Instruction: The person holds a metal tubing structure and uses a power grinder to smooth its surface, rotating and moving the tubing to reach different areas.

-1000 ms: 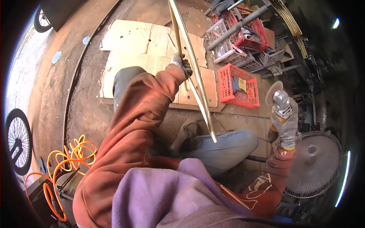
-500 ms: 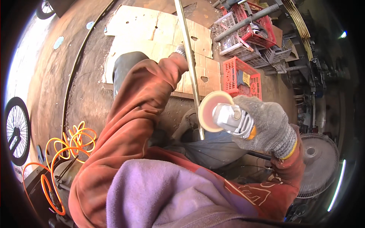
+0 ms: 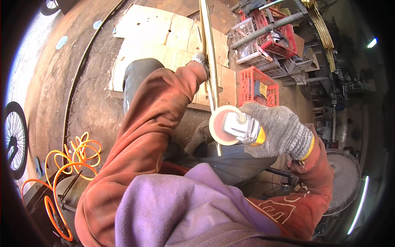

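Observation:
My right hand (image 3: 282, 129), in a grey knit glove with a yellow cuff edge, is wrapped round an angle grinder (image 3: 240, 126) with a silver head. Its pale round disc (image 3: 218, 123) lies over, or very close to, a long shiny metal tube (image 3: 212, 61); whether they touch I cannot tell. Farther up, my gloved left hand (image 3: 200, 60) is closed at the tube, its fingers partly hidden by it. The tube slants from the top of the view to its lower end by my leg.
Flattened cardboard (image 3: 152, 45) covers the floor ahead. A red crate (image 3: 257, 88) stands to the right, with stacked crates (image 3: 273, 37) and a grey pipe (image 3: 267, 31) beyond. A fan (image 3: 341, 181) is at lower right. An orange coiled hose (image 3: 82, 154) and a wheel (image 3: 16, 140) are at left.
The grinder and my right hand have shifted slightly left and down, closer to the tube. The tube has moved a little to the right at its upper part.

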Motion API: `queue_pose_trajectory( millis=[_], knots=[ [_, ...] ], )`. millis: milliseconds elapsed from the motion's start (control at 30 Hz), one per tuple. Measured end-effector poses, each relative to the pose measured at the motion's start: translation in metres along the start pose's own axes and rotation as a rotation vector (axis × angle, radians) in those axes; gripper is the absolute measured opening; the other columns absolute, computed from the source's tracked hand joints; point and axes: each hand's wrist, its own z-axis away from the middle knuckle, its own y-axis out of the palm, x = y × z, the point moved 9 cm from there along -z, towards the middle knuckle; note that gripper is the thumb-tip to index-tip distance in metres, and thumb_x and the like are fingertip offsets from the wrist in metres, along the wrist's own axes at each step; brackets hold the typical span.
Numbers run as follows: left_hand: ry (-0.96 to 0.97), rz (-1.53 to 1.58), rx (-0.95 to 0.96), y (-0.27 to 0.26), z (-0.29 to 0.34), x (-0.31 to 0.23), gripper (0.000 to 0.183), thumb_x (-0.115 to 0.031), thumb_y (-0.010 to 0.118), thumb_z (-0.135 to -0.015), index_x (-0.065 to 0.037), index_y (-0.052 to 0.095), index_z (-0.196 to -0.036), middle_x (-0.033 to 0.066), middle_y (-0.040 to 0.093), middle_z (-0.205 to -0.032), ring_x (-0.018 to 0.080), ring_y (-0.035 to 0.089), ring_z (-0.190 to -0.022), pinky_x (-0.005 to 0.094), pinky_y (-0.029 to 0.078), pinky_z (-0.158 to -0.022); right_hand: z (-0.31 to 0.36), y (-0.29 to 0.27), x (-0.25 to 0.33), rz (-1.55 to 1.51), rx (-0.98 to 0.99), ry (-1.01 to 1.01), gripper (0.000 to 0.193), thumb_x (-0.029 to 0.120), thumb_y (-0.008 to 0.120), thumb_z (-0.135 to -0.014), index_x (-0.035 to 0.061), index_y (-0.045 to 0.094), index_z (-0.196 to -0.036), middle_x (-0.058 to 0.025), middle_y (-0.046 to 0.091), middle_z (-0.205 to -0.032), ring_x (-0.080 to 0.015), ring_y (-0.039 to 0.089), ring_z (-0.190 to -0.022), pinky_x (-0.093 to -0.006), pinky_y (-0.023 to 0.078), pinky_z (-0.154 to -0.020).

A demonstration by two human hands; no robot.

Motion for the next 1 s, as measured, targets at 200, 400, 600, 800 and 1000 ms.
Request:
queue_pose_trajectory(
  millis=[200, 400, 600, 800, 1000],
  knots=[
    [0.02, 0.01, 0.007, 0.004, -0.003, -0.003, 0.029, -0.03, 0.051, -0.102, -0.007, 0.056, -0.086, 0.0007, 0.049, -0.061, 0.0186, 0.045, -0.046, 0.0341, 0.037, -0.042, -0.014, -0.014, 0.003, -0.06, 0.004, 0.032, 0.068, 0.037, 0.085, -0.071, 0.0108, 0.058, -0.127, -0.0132, 0.073, -0.099, -0.0369, 0.072, -0.091, -0.0464, 0.056, -0.078],
    [0.025, 0.006, 0.004, 0.002, -0.004, -0.001, 0.028, -0.031, 0.052, -0.101, -0.008, 0.056, -0.085, 0.0005, 0.049, -0.06, 0.0185, 0.045, -0.046, 0.034, 0.036, -0.042, -0.021, -0.026, -0.006, -0.083, -0.065, -0.024, 0.07, 0.037, 0.087, -0.07, 0.0112, 0.059, -0.129, -0.0143, 0.072, -0.104, -0.0367, 0.071, -0.095, -0.0448, 0.057, -0.081],
    [0.037, 0.008, 0.003, 0.001, -0.005, -0.004, 0.028, -0.031, 0.053, -0.101, -0.008, 0.055, -0.084, 0.0004, 0.049, -0.06, 0.0183, 0.045, -0.046, 0.0339, 0.036, -0.041, -0.037, -0.046, -0.009, -0.112, -0.074, -0.012, 0.069, 0.04, 0.088, -0.069, 0.0123, 0.06, -0.126, -0.0138, 0.071, -0.106, -0.0355, 0.07, -0.098, -0.0422, 0.056, -0.085],
    [0.024, -0.015, 0.002, 0.003, -0.017, 0.007, 0.028, -0.031, 0.054, -0.1, -0.009, 0.055, -0.083, 0.0003, 0.049, -0.06, 0.0181, 0.044, -0.045, 0.0338, 0.036, -0.041, -0.049, -0.067, -0.022, -0.06, -0.129, -0.033, 0.073, 0.037, 0.091, -0.066, 0.008, 0.059, -0.124, -0.0159, 0.07, -0.108, -0.0359, 0.07, -0.1, -0.0427, 0.056, -0.088],
    [0.033, -0.033, -0.009, -0.003, -0.019, 0.005, 0.028, -0.031, 0.055, -0.1, -0.01, 0.055, -0.082, 0.0002, 0.048, -0.059, 0.018, 0.044, -0.045, 0.0337, 0.036, -0.041, -0.073, -0.079, -0.039, -0.09, -0.092, -0.07, 0.074, 0.025, 0.093, -0.067, 0.0059, 0.057, -0.129, -0.011, 0.07, -0.118, -0.0217, 0.069, -0.109, -0.0379, 0.054, -0.096]
  ],
)
